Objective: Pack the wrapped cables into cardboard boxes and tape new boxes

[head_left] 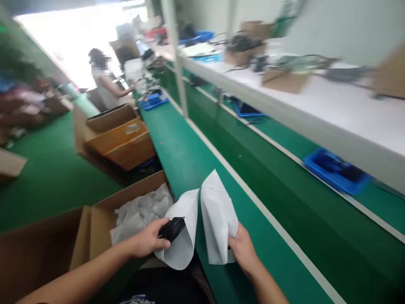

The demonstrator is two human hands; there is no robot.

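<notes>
My left hand [148,240] is closed around a black object [171,229], whose kind I cannot make out. That object sits at the mouth of a white bag [182,253], which gapes toward me. Over the green bench, my right hand [245,249] grips a second white bag [218,223] by its lower edge. A bit of something dark shows between its thumb and the bag; the rest is hidden. The two bags are side by side, their tops close together.
Left of me stands a cardboard box [104,202] holding white bags [144,209]. Further along are more brown boxes [126,139] and a seated person [107,86] at the green bench [177,139]. A white shelf [341,101] runs along the right, above a blue tray [337,171].
</notes>
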